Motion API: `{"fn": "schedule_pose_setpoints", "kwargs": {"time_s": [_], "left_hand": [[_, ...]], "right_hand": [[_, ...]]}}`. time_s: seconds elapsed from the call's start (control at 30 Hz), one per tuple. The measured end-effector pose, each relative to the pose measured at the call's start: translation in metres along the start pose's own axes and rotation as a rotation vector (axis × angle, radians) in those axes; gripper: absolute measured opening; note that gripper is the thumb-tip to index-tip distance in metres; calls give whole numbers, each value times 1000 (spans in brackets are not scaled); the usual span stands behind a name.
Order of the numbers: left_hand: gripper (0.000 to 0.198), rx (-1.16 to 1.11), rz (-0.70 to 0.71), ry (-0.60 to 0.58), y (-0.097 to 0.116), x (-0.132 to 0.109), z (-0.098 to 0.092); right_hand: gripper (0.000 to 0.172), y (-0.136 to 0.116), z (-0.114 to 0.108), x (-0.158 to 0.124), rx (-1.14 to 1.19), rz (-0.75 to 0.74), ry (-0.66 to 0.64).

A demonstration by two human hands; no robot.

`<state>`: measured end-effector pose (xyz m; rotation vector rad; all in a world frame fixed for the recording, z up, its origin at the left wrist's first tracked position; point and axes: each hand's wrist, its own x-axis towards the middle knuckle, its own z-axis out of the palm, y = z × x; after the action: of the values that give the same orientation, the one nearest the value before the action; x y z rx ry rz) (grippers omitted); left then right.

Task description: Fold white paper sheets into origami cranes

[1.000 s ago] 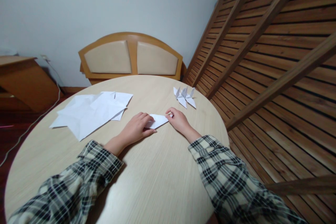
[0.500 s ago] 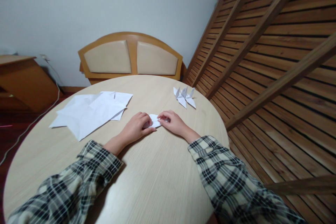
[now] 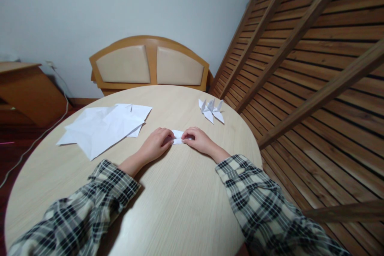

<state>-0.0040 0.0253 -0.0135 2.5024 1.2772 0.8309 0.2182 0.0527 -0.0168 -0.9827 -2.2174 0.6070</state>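
Note:
A small folded white paper [image 3: 177, 137] lies on the round table between my hands. My left hand [image 3: 156, 142] is closed at the paper's left end, with thumb and fingertips pinching its edge. At the right end, my right hand [image 3: 198, 140] pinches the paper between thumb and fingers. The fingers hide both ends of the paper. Folded white paper shapes [image 3: 211, 110] with pointed tips stand beyond my right hand. Loose, creased white sheets [image 3: 102, 126] overlap one another to the left of my left hand.
The pale round table [image 3: 177, 200] spreads under both forearms. Behind it is a wooden headboard [image 3: 153, 64] with cream panels. A slatted wooden frame [image 3: 315, 68] leans at the right. A desk [image 3: 27, 92] and a cable [image 3: 36, 142] are at the left.
My left thumb has drawn in from the paper's near edge toward the fingertips, showing more of the paper. My right hand has shifted very slightly.

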Motion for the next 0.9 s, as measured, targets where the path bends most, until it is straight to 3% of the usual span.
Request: {"fn": "schedule_pose_setpoints", "kwargs": {"time_s": [0.2,0.47,0.67,0.9], "left_hand": [[11,2,-31,18,-1,1,0],[41,147,-1,66,-11,0,9],[40,241,-9,39,-14,-1,15],[38,194,1,35,-14,-2,13]], "right_hand": [[11,-1,-1,1,-3,-4,-9],[16,1,-1,-1,-36,-25,-19],[15,3,0,-2,-52,-19,-35],[14,-1,-1,-2,-38,5,-30]]}}
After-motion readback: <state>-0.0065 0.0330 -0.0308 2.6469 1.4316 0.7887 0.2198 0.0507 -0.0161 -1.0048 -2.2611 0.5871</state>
